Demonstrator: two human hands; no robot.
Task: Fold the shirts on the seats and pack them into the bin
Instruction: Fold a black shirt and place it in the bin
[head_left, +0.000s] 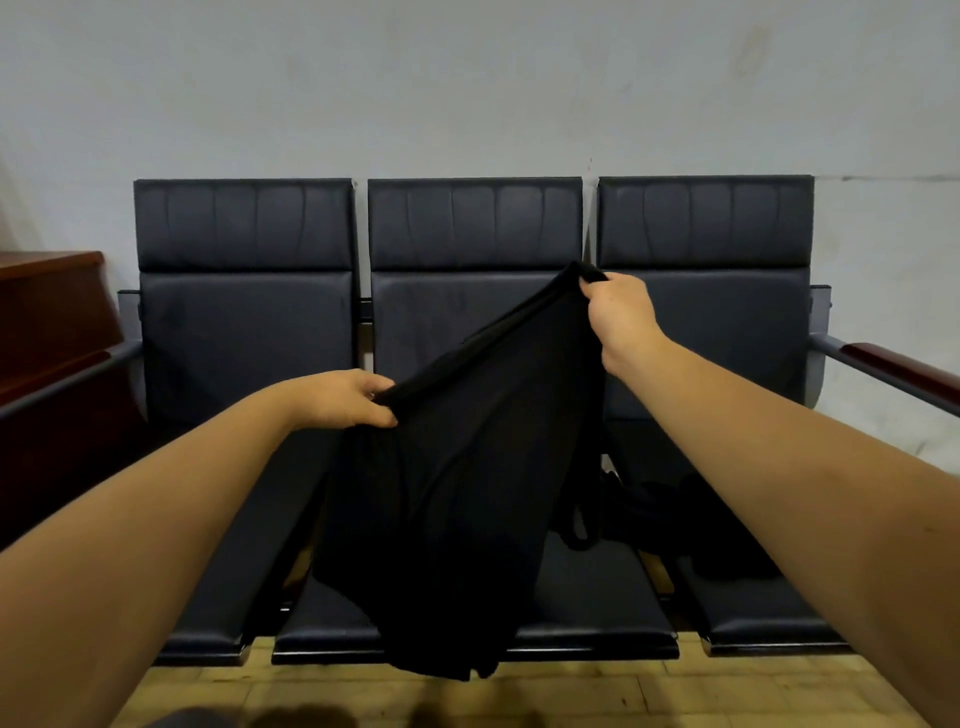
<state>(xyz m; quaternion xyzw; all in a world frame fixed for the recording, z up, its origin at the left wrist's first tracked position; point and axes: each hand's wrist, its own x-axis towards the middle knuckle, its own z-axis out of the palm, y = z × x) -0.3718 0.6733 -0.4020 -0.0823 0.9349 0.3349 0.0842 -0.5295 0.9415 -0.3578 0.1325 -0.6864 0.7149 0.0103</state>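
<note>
Black shirt (467, 467): held up over the middle seat (597, 616), its top edge slanted from 9 o'clock up to 1 o'clock.
Left hand (343, 397): clenched on the lower corner, at 9 o'clock of the cloth.
Right hand (618, 317): gripped on the raised corner, at 1 o'clock.
Look: plain, thin, draped in soft folds.
Edges: the hem is hung past the seat's front edge, above the floor (623, 691).
Dark heap (675, 519): laid on the right seat (753, 616), at 3 o'clock of the shirt.
Armrest (893, 369): the row is bounded at 3 o'clock.
</note>
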